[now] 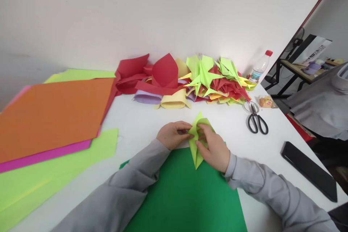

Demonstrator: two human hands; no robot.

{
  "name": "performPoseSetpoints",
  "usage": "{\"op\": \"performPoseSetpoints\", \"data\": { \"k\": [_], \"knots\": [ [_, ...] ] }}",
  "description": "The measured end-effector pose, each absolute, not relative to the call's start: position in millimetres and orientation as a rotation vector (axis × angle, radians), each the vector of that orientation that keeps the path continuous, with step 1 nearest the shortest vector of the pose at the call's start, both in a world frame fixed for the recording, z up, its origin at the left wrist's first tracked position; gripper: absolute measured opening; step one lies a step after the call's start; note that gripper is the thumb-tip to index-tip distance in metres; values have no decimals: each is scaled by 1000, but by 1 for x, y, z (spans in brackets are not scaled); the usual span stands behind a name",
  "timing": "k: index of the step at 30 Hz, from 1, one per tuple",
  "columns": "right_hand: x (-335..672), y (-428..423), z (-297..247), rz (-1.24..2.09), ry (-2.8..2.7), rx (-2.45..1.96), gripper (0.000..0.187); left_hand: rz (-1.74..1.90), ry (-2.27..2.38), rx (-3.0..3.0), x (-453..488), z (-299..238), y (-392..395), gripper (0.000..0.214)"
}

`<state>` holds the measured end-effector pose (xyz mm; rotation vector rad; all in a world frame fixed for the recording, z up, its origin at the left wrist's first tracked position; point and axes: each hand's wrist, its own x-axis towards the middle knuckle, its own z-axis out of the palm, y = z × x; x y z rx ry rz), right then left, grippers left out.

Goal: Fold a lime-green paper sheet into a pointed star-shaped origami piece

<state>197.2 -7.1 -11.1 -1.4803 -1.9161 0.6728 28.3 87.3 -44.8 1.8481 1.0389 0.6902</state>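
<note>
My left hand [172,134] and my right hand [213,148] both pinch a lime-green folded paper piece [196,152] over the white table [141,123]. The piece is pointed at top and bottom. My left fingers grip its left side; my right fingers press on its middle and right flap. Its lower tip lies over a dark green sheet [187,195] directly in front of me. Both arms wear grey sleeves.
Large orange [51,116], pink and lime sheets lie at the left. A heap of folded red, lime, yellow and lilac paper shapes [195,79] sits at the back. Black scissors [257,119], a plastic bottle [259,67] and a black flat case [308,170] are at the right.
</note>
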Motion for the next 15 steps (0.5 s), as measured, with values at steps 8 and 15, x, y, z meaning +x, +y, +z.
{"op": "performPoseSetpoints", "data": {
  "k": [8,15],
  "knots": [
    [196,-10,-7,494,-1774,-1371,33,732,1056,1859,31,-49,84,29],
    [199,-1,4,299,-1748,-1521,49,747,1101,1873,32,-45,82,29]
  ]
}}
